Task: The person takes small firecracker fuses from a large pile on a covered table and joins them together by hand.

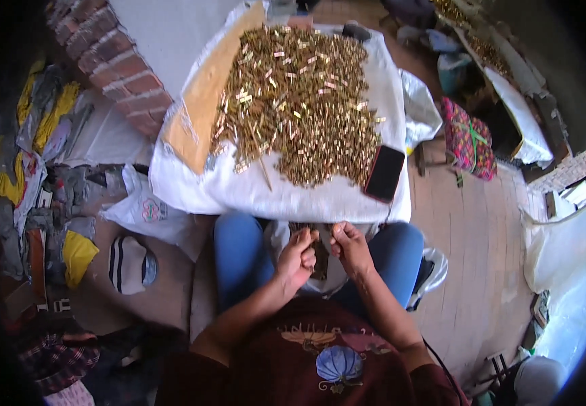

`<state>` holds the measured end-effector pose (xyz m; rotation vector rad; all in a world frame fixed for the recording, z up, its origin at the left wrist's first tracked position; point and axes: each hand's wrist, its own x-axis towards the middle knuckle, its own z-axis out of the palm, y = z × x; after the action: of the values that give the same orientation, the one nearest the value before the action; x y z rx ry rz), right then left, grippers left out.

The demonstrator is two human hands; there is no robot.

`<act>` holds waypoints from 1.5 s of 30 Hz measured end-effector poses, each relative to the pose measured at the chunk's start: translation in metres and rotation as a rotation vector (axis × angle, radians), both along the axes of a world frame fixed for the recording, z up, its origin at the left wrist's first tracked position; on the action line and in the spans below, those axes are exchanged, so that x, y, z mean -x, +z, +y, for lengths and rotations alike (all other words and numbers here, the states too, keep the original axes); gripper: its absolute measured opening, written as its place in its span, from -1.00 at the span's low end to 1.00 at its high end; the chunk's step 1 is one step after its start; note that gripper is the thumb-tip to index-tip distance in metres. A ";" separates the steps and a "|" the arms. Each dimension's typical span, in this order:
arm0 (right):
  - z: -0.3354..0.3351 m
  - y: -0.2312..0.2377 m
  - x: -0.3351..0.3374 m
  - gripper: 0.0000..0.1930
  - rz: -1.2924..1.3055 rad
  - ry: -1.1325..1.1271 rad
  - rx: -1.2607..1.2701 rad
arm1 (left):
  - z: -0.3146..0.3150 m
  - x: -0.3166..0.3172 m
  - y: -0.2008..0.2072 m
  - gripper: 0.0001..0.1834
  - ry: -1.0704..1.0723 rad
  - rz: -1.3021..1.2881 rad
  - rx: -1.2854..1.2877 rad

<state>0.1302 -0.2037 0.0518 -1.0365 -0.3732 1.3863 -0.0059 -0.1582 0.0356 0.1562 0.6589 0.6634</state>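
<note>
My left hand (296, 259) and my right hand (352, 247) are held close together above my lap, just before the near edge of the white-covered table (201, 195). Fingers and thumb are closed in a pinch on both; whatever they grip is too small to make out. A gap separates the two hands. On the table lies a broad heap of small, shiny brass-coloured metal pieces (320, 101). A thin stick (264, 173) pokes out of the heap's near side. Below my hands, between my knees, something dark brown is partly hidden.
A dark phone (384, 174) lies at the table's right near corner. Along the left edge runs a tan board (198, 128). White plastic bag (151, 206) and striped cloth (128, 264) are on the left; a patterned bundle (469, 139) sits to the right. A brick pillar (120, 68) stands far left.
</note>
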 end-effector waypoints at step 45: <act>0.039 -0.020 -0.017 -0.71 -1.578 -0.119 0.031 | -0.007 0.013 -0.052 -0.74 0.135 -0.205 0.423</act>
<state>0.1475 -0.1643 0.0314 -1.9784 -1.3714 0.1888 -0.0192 -0.1655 -0.0167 -0.3465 0.6005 0.6451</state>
